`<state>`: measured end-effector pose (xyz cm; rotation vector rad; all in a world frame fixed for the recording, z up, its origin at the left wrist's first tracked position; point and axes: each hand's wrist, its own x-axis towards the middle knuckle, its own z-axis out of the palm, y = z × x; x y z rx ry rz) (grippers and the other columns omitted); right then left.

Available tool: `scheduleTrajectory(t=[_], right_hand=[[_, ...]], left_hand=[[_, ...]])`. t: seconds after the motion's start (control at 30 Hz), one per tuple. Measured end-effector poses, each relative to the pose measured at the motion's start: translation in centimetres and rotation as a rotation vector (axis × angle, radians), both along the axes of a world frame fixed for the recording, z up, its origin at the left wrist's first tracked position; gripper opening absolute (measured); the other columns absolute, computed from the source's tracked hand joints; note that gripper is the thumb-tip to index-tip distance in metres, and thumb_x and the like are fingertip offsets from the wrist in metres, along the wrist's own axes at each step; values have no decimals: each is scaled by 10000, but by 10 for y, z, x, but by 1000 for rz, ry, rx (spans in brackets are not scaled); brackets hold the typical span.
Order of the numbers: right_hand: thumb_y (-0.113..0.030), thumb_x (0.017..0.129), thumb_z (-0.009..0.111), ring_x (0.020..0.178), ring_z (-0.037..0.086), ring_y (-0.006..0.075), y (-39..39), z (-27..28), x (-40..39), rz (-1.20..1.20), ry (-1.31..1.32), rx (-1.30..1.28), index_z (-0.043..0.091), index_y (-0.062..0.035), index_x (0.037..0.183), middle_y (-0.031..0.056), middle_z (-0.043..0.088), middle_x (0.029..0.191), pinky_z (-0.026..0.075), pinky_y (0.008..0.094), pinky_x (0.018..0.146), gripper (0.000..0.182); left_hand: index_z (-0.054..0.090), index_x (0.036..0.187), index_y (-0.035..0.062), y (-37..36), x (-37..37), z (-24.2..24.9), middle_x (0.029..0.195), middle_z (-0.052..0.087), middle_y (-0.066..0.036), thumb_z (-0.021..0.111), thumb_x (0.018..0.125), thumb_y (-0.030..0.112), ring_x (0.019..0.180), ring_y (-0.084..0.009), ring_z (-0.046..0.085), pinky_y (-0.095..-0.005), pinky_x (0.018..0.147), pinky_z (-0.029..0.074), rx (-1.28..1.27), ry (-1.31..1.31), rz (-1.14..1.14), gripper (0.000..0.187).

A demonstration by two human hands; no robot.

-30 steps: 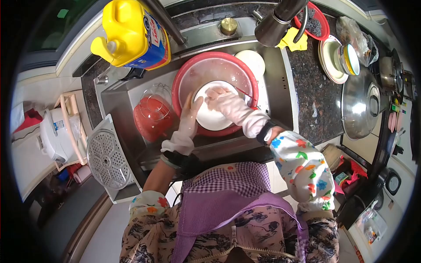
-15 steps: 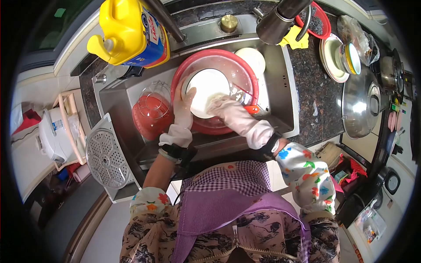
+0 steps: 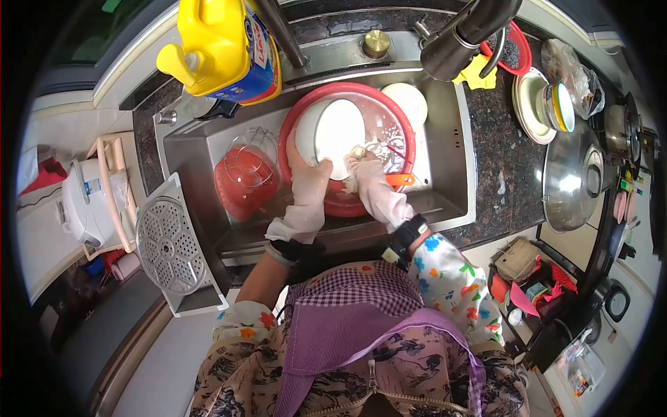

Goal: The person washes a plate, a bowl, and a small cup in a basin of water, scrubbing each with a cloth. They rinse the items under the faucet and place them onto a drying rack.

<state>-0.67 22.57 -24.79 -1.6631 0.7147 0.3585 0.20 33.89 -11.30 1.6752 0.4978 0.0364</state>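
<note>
A white bowl [image 3: 340, 133] is tilted on its side over the red basin [image 3: 288, 118], which holds soapy water and stands in the steel sink. My left hand [image 3: 310, 182], in a pale translucent glove, grips the bowl's lower left side with the thumb on its rim. My right hand [image 3: 369, 177], gloved too, is closed on a whitish cloth [image 3: 353, 165] at the bowl's lower right rim. An orange handle [image 3: 399, 180] lies across the basin's right edge, just beside my right hand.
Left in the sink are a red colander [image 3: 240, 191] and a wire rack [image 3: 253, 154]. A yellow jug [image 3: 215, 52] stands behind; a faucet [image 3: 445, 52] overhangs the back right. Stacked bowls [image 3: 531, 104] and a large lid [image 3: 573, 174] lie on the right counter.
The bowl has tipped, showing more of its outer left side. My left hand has shifted right and down with it. My right hand has drawn back from inside the bowl to its lower rim.
</note>
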Motion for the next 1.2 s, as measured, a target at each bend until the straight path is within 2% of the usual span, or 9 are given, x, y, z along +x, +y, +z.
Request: scheduleTrajectory(t=[0.1,0.17,0.2,0.47,0.57,0.67,0.7,1.0,1.2], right_hand=[[-230,872,584,554,579,206,-15,40,23,245,243,-10,463,-40,1215,68,597,703,476,324,498,410],[-300,870,576,541,597,296,-31,20,40,883,-300,-944,530,-61,1150,136,620,680,485,360,518,371],[-327,868,566,624,614,338,-27,73,49,482,-366,-682,589,-47,1065,189,632,733,488,374,550,343],[-305,890,555,599,594,225,-36,56,43,423,-462,-196,616,-24,976,112,638,741,484,321,599,300],[-244,925,517,671,567,134,-41,126,42,325,279,13,595,-3,990,56,614,782,476,289,647,261],[-125,932,490,786,564,130,-73,108,35,101,84,1076,492,1,1167,66,589,902,469,250,666,266],[-125,932,490,786,564,130,-71,114,35,98,82,1076,492,1,1167,66,589,902,469,250,666,266],[-63,855,589,992,580,178,-38,87,15,171,138,299,512,8,1156,71,607,1053,480,284,861,318],[-131,858,582,953,593,176,-51,7,44,886,-460,-680,582,-18,1049,65,625,1024,451,281,874,222]], left_hand=[[219,1375,33,-1,-2,2,1300,378,-159,560,645,-34,1183,-269,425,-324,1004,361,100,77,-72,808],[218,1373,31,1,-2,7,1298,377,-160,568,640,-36,1190,-262,421,-323,1003,362,26,103,-107,816],[217,1372,28,4,-3,11,1296,377,-161,576,635,-38,1197,-255,417,-323,1002,363,-44,130,-140,823],[231,1362,28,4,-13,-6,1274,404,-130,558,662,-50,1178,-216,429,-334,985,379,-227,-103,-109,776],[268,1342,32,3,-12,-7,1243,429,-112,517,675,-69,1147,-201,450,-330,976,384,-241,-114,-56,719],[269,1343,39,7,-11,0,1242,428,-111,510,675,-78,1144,-205,450,-324,975,382,-218,-77,-44,720],[269,1344,42,7,-11,1,1241,427,-111,508,674,-79,1143,-206,449,-321,975,381,-204,-57,-49,722],[184,1380,32,0,-13,-3,1303,372,-150,555,634,-88,1213,-251,400,-339,1016,349,-172,-54,-140,842],[168,1386,39,3,-17,13,1322,353,-151,575,621,-71,1226,-251,387,-343,1021,342,-142,27,-225,873]])
